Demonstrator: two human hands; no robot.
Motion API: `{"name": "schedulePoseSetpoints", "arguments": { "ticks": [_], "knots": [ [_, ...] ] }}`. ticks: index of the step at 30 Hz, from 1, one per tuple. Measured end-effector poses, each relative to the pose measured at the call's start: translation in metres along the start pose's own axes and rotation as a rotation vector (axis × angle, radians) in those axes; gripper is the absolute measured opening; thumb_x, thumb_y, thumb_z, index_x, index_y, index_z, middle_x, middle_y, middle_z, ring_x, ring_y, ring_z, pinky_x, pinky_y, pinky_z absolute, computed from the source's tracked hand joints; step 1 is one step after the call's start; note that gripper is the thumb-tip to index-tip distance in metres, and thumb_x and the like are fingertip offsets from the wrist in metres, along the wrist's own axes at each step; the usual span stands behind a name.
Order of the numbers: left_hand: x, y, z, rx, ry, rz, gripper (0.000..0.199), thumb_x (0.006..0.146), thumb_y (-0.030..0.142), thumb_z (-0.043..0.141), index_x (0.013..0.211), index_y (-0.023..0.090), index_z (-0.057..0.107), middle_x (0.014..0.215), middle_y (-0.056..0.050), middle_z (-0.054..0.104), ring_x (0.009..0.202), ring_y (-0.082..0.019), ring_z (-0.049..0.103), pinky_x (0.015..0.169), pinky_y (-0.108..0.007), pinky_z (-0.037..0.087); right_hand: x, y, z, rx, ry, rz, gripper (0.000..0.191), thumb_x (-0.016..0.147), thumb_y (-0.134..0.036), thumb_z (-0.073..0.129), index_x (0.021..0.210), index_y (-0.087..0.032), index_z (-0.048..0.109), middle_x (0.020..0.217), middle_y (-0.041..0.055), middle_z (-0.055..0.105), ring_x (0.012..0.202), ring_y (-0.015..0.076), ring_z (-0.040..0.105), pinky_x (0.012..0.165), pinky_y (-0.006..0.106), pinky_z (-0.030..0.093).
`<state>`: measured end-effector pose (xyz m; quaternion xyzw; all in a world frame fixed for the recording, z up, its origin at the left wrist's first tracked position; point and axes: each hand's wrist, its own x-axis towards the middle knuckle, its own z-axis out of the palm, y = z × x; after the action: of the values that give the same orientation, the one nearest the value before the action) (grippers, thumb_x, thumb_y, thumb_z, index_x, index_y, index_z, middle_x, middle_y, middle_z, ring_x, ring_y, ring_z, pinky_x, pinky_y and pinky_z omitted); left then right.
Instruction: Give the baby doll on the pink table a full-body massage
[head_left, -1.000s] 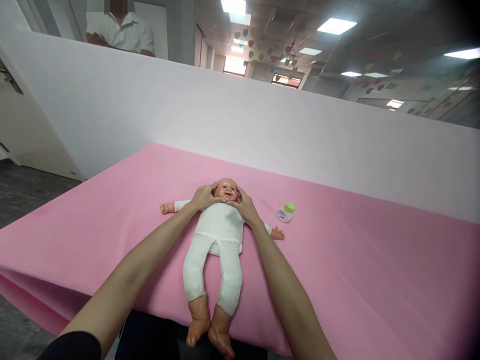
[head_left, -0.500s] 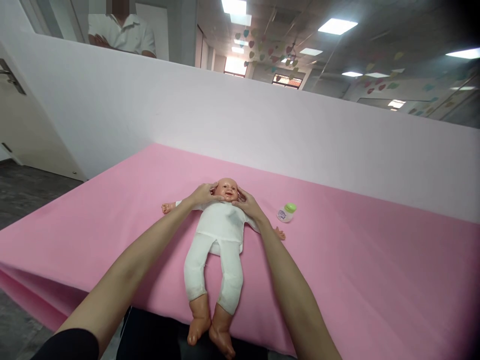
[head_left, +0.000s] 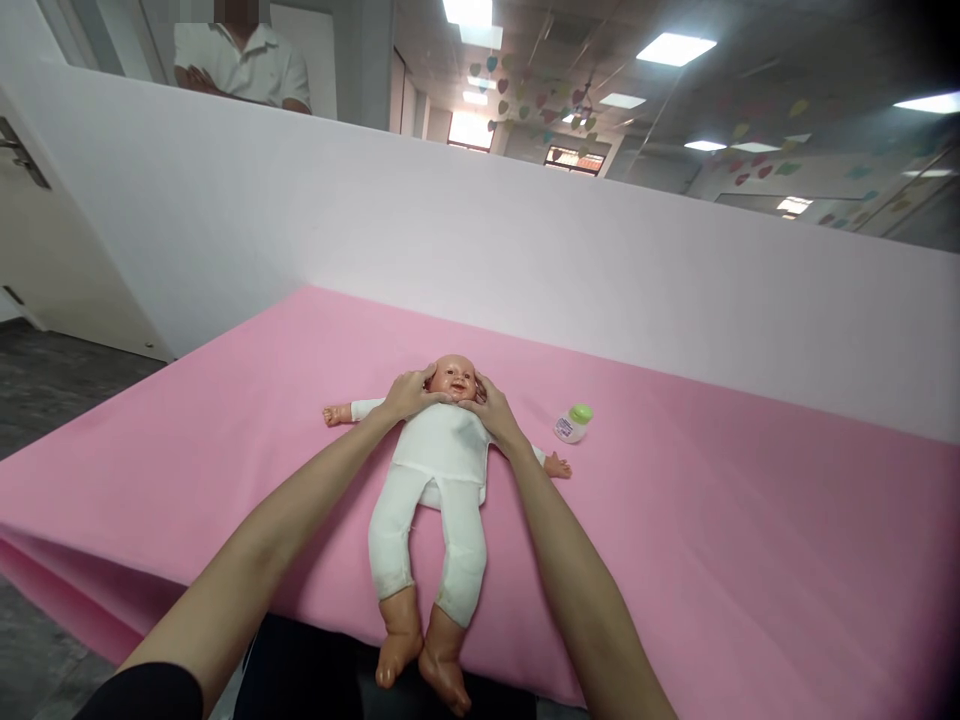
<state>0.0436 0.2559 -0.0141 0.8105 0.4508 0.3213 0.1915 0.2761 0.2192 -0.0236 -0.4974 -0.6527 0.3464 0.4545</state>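
Note:
A baby doll (head_left: 442, 440) in a white top and trousers lies face up, its arms stretched out sideways and its bare feet towards me. My left hand (head_left: 412, 392) cups the left side of its head, thumb under the chin. On the opposite side, my right hand (head_left: 493, 407) holds the head and jaw in the same way. The fingertips behind the head are partly hidden. To the right of the doll stands a small clear jar (head_left: 572, 426) with a green lid and a printed label; neither hand touches it.
A pink cloth (head_left: 712, 520) covers the table under the doll. Behind it runs a white partition (head_left: 525, 260) with glass above. A person (head_left: 244, 65) in a white shirt stands beyond the glass with folded arms. A door (head_left: 52, 240) is at the left.
Both hands stay at the doll's head and have shifted only slightly. My forearms have moved a little inward, so more of the doll's sleeve on the right shows.

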Motion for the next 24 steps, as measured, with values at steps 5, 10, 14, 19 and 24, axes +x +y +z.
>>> {"name": "schedulePoseSetpoints", "arguments": {
  "ticks": [5, 10, 14, 19, 24],
  "knots": [
    [0.001, -0.006, -0.012, -0.204, -0.056, 0.064, 0.057, 0.083, 0.059, 0.070, 0.122, 0.018, 0.070, 0.083, 0.000, 0.069, 0.076, -0.021, 0.059, 0.070, -0.028, 0.042, 0.002, -0.002, -0.011, 0.081, -0.089, -0.003, 0.088, 0.080, -0.043, 0.081, 0.158, -0.020, 0.046, 0.160, 0.0101, 0.046, 0.145, 0.0285, 0.048, 0.124, 0.044, 0.039],
    [0.003, -0.011, -0.015, -0.355, -0.103, 0.081, 0.057, 0.083, 0.056, 0.068, 0.125, 0.017, 0.069, 0.093, -0.001, 0.071, 0.086, -0.022, 0.062, 0.076, -0.028, 0.046, 0.004, 0.003, -0.019, 0.114, -0.147, -0.001, 0.089, 0.082, -0.051, 0.080, 0.158, -0.023, 0.045, 0.163, 0.0089, 0.041, 0.149, 0.0279, 0.042, 0.126, 0.044, 0.034],
    [0.003, -0.015, -0.011, -0.384, -0.129, 0.071, 0.062, 0.086, 0.055, 0.064, 0.134, 0.015, 0.065, 0.105, -0.005, 0.073, 0.094, -0.025, 0.064, 0.079, -0.030, 0.049, -0.001, 0.003, -0.014, 0.077, -0.126, -0.019, 0.085, 0.086, -0.053, 0.076, 0.159, -0.025, 0.045, 0.163, 0.0078, 0.041, 0.150, 0.0258, 0.041, 0.126, 0.043, 0.033],
    [-0.011, -0.015, -0.010, -0.318, -0.059, 0.033, 0.063, 0.096, 0.056, 0.052, 0.142, 0.014, 0.061, 0.132, -0.016, 0.069, 0.115, -0.030, 0.065, 0.091, -0.033, 0.050, -0.022, -0.009, -0.006, 0.006, 0.004, -0.043, 0.070, 0.092, -0.054, 0.067, 0.154, -0.023, 0.052, 0.149, 0.0082, 0.058, 0.138, 0.0239, 0.052, 0.120, 0.040, 0.041],
    [-0.040, -0.029, -0.030, -0.013, -0.080, -0.050, 0.046, 0.095, 0.058, 0.053, 0.106, 0.020, 0.077, 0.098, -0.012, 0.077, 0.091, -0.028, 0.069, 0.078, -0.032, 0.046, -0.053, -0.016, -0.028, -0.289, -0.019, 0.076, 0.049, 0.097, -0.057, 0.055, 0.117, -0.017, 0.074, 0.111, 0.0086, 0.074, 0.104, 0.0252, 0.065, 0.096, 0.035, 0.051]
  ]
}}
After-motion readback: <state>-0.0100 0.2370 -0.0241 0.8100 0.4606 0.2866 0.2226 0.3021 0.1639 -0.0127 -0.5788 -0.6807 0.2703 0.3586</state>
